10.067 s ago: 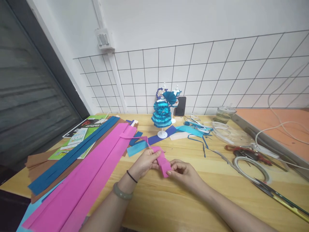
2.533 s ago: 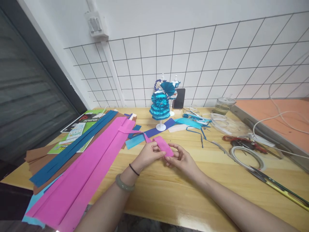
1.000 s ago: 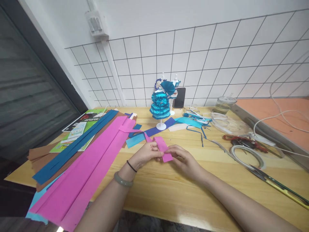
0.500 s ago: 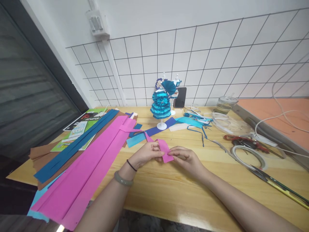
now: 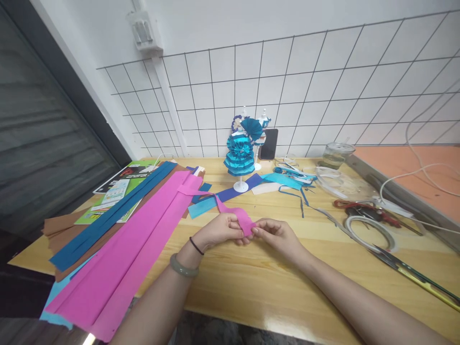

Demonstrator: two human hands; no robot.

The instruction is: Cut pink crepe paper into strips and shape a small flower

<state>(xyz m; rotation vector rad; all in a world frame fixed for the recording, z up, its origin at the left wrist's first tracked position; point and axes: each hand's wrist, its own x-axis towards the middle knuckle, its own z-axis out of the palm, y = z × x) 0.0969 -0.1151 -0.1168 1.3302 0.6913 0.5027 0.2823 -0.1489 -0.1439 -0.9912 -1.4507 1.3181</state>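
Observation:
Both hands hold the near end of a narrow pink crepe paper strip (image 5: 244, 219). My left hand (image 5: 223, 230) pinches it between thumb and fingers, a black band and a bangle on its wrist. My right hand (image 5: 275, 235) grips the strip's tip with thumb and forefinger. From there the strip runs back to the wide folded pink paper (image 5: 143, 235) on the left. Beyond the hands stands a small white dress-form stand wearing a tiered turquoise paper dress (image 5: 240, 155) with a dark teal fan (image 5: 252, 129) at its top.
Blue paper (image 5: 115, 213) and a green booklet (image 5: 104, 196) lie at left. Turquoise scraps (image 5: 283, 180) lie behind. On the right are a tape roll (image 5: 390, 239), scissors (image 5: 413, 272), a glass bowl (image 5: 336, 155) and cables. A phone (image 5: 269, 144) leans on the tiled wall.
The end of the pink strip has gone from folded upright between the hands to lying lower and flatter. My right hand's fingers have closed nearer its tip, beside the left fingers.

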